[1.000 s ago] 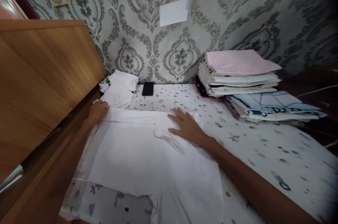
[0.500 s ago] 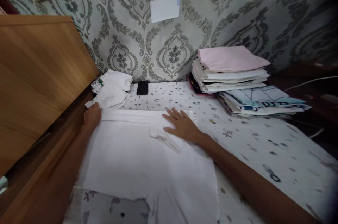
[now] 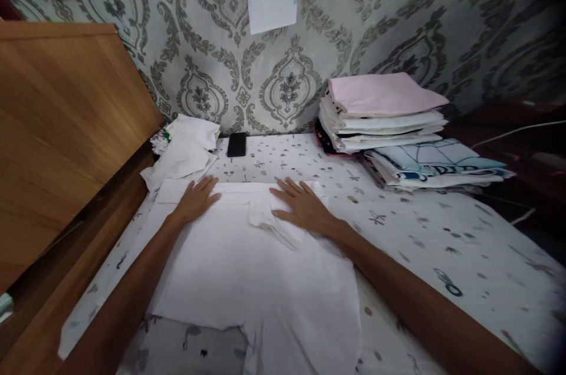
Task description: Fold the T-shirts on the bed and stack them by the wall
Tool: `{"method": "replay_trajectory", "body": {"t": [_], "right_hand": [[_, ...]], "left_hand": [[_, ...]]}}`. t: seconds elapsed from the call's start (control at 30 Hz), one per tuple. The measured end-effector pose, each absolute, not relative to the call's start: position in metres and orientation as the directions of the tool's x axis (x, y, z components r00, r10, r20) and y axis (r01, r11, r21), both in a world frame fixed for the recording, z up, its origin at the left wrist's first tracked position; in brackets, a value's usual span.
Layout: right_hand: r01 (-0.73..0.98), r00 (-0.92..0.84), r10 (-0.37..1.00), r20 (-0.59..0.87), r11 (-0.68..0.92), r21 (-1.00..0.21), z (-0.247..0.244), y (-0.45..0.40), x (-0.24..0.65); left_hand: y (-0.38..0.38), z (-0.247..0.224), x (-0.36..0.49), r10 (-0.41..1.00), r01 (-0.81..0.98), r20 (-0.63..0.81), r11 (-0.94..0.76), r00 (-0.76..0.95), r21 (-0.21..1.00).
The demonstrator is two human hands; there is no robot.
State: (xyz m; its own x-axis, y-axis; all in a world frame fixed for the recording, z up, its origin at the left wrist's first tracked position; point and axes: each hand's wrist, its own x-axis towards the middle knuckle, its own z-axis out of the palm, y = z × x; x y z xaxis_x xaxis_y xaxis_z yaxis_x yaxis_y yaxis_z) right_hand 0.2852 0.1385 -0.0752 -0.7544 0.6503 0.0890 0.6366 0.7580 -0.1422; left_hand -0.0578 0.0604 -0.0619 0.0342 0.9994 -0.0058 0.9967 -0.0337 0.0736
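A white garment lies spread on the patterned sheet, its far edge folded over in a band and a sleeve-like flap folded near the middle. My left hand rests flat on the far left part of the cloth, fingers spread. On the far right part lies my right hand, palm down with its fingers apart, just right of the small flap. Neither hand grips anything.
Crumpled white cloths lie at the far left, beside a black phone. A folded stack topped with pink cloth and a lower folded stack are at the right. A wooden panel borders the left.
My left hand has moved right from the garment's left corner onto its top and gone from closed to spread. My right hand has stayed in nearly the same spot on the cloth.
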Motion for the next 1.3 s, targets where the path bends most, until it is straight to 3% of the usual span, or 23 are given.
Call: {"method": "replay_trajectory", "body": {"t": [0.17,0.3,0.43,0.53,0.6,0.7,0.8,0.9,1.03,1.17,1.3], "right_hand": [[0.648,-0.741,0.669,0.063,0.736,-0.197,-0.073,0.137,0.285],[0.648,-0.736,0.675,0.040,0.721,-0.244,-0.068,0.135,0.286],[0.592,-0.751,0.655,0.080,0.722,-0.358,-0.060,0.123,0.292],[0.513,-0.762,0.625,0.169,0.741,-0.433,-0.055,0.107,0.297],[0.466,-0.771,0.605,0.196,0.747,-0.473,-0.054,0.097,0.299],[0.482,-0.767,0.622,0.158,0.720,-0.499,-0.059,0.090,0.300],[0.544,-0.737,0.662,0.137,0.701,-0.462,-0.066,0.090,0.298],[0.565,-0.737,0.662,0.132,0.713,-0.416,-0.070,0.090,0.295],[0.597,-0.729,0.674,0.119,0.712,-0.370,-0.067,0.086,0.294],[0.677,-0.679,0.731,0.070,0.660,-0.325,-0.061,0.082,0.294],[0.698,-0.663,0.748,0.026,0.630,-0.339,-0.059,0.081,0.294]], "left_hand": [[0.059,-0.060,-0.066,0.998,0.997,-0.054,0.016,-0.012,0.070],[0.049,-0.049,-0.047,0.999,0.993,0.021,0.035,-0.037,0.110],[0.028,-0.030,0.004,0.982,0.957,0.103,-0.181,0.161,0.229],[0.017,-0.022,0.041,0.932,0.913,0.063,-0.363,0.357,0.187],[0.015,-0.022,0.055,0.915,0.904,0.042,-0.403,0.401,0.143],[0.016,-0.027,0.065,0.945,0.923,0.075,-0.327,0.318,0.200],[0.017,-0.028,0.071,0.977,0.917,0.099,-0.210,0.187,0.339],[0.018,-0.025,0.080,0.993,0.913,0.078,-0.114,0.090,0.392],[0.019,-0.021,0.092,0.997,0.932,0.072,-0.010,-0.017,0.362],[0.018,-0.020,0.092,0.998,0.952,0.061,-0.005,-0.014,0.306],[0.015,-0.015,0.085,0.986,0.991,0.146,-0.092,0.078,0.094]]}}
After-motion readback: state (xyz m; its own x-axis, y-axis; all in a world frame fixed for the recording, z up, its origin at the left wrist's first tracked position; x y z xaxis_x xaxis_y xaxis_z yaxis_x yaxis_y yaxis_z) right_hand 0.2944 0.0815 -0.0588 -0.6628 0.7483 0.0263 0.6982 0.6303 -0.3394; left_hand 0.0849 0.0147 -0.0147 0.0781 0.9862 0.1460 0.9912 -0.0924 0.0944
